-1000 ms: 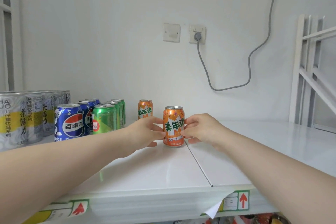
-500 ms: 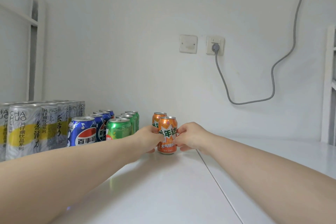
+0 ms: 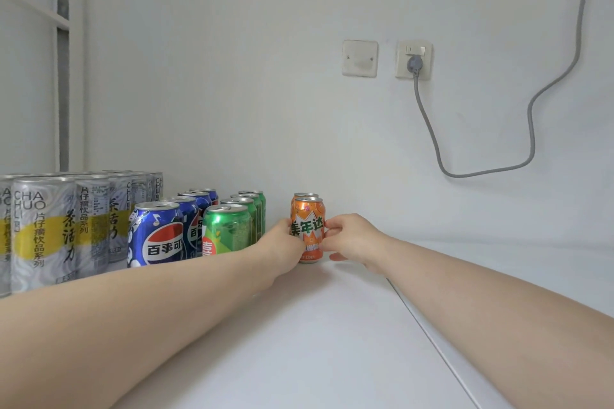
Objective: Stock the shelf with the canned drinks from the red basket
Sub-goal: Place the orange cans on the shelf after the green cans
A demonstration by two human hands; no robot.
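Observation:
An orange can (image 3: 308, 226) stands upright on the white shelf (image 3: 315, 342), directly in front of a second orange can (image 3: 304, 195) whose top alone shows. My left hand (image 3: 284, 247) grips the front can's left side and my right hand (image 3: 354, 239) holds its right side with the fingertips. To the left stand rows of green cans (image 3: 229, 232), blue cans (image 3: 157, 236) and tall silver cans (image 3: 50, 229). The red basket is out of view.
The back wall carries a blank plate (image 3: 359, 58) and a socket (image 3: 413, 60) with a grey cable (image 3: 531, 129) hanging from it. A seam (image 3: 432, 332) runs across the shelf to the right of the orange cans. A white frame (image 3: 66, 76) stands at the left.
Both hands have pushed the orange can further back, up against the rear orange can. My head has moved closer and lower, so the shelf's front edge is out of view.

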